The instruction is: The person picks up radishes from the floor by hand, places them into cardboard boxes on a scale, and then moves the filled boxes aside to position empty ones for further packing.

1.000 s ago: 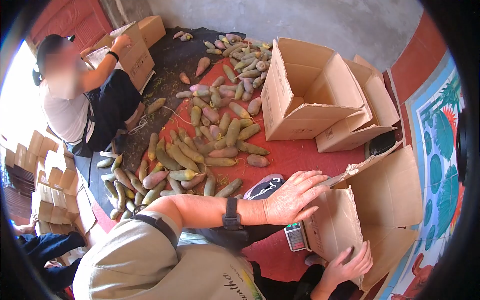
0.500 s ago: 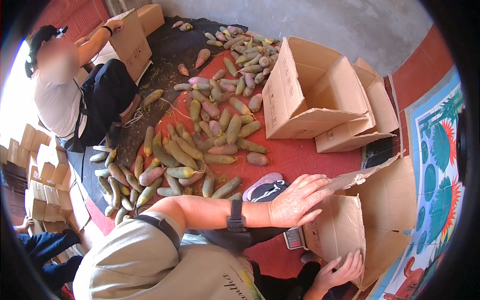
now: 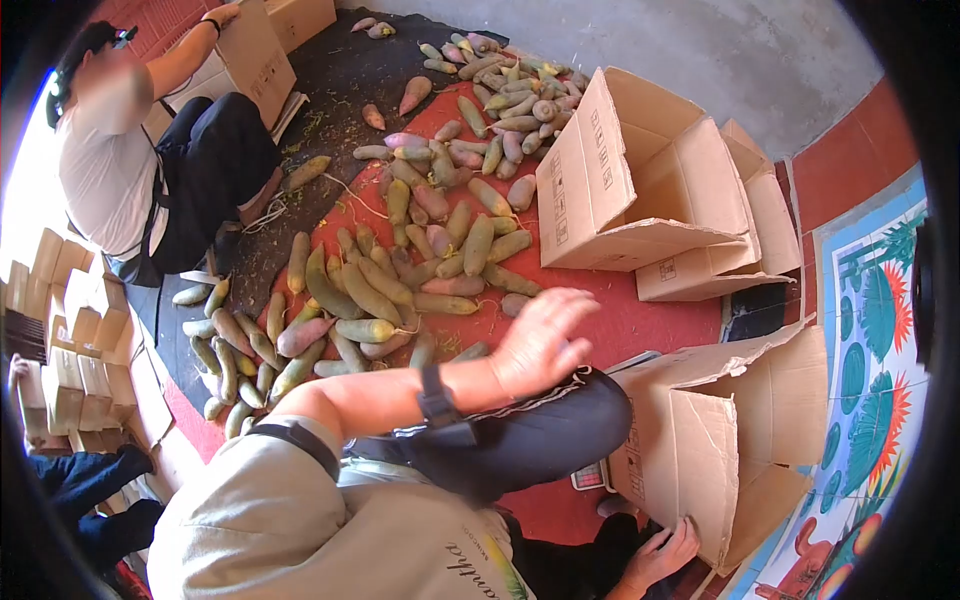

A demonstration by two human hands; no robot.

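My left hand (image 3: 540,345) is raised above my bent knee (image 3: 560,430), slightly blurred, with its fingers apart and nothing in it. It is apart from the open cardboard box (image 3: 705,445) in front of me. Low on that box's near side, my right hand (image 3: 668,553) has its curled fingers on the lower edge of a flap. The box lies tilted with its mouth facing right. Beyond my left hand, many long green and pinkish radishes (image 3: 370,290) are spread on the red floor covering.
Two more open boxes (image 3: 640,190) stand by the grey wall. A scale (image 3: 590,476) is partly hidden beside my knee. At the upper left a seated co-worker (image 3: 115,180) touches a carton (image 3: 255,65). Stacked small boxes (image 3: 80,330) and another person's dark-clothed limbs (image 3: 90,490) are on the left.
My left hand has left the box's upper flap and swung left toward the radishes. My right hand has slid down along the box. My knee has come up beside the box.
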